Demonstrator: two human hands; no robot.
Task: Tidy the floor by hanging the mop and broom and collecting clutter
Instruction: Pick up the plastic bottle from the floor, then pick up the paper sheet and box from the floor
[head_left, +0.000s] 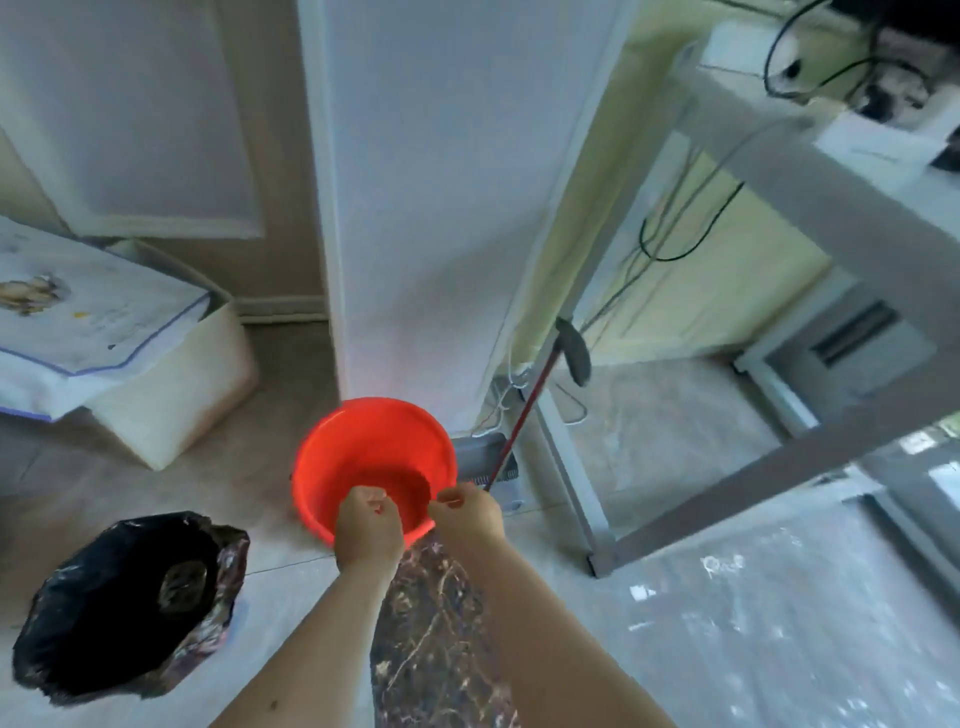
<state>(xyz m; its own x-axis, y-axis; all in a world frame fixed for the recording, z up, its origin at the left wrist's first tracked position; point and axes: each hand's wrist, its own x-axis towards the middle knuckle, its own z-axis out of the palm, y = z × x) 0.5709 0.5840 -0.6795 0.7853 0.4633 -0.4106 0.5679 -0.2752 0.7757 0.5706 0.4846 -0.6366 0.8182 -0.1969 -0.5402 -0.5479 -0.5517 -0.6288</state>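
I see both forearms reaching forward and down over an orange-red bucket (371, 457) that stands on the pale floor at the foot of a white door panel (447, 182). My left hand (368, 525) is over the near rim of the bucket with its fingers curled in; whether it pinches anything I cannot tell, the frame is too blurred. My right hand (467, 514) sits at the bucket's right rim, thumb and forefinger pressed together as if pinching something thin, though what lies between them I cannot make out.

Just right of that hand a red-handled mop or broom (524, 405) leans upward, its dark head up near the leg of a grey table (810, 171); I cannot tell if the hand touches the stick. Cables hang below the tabletop, and a grey box-like unit (488, 457) sits on the floor behind the bucket.

To the left lies a crumpled black rubbish bag (124, 608), well apart from the bucket. Further left is a white box (171, 395) with printed sheets (88, 317) stacked over it. A dark marbled strip (431, 623) runs between my arms.

The bucket looks dark at the bottom; I cannot say what is in it
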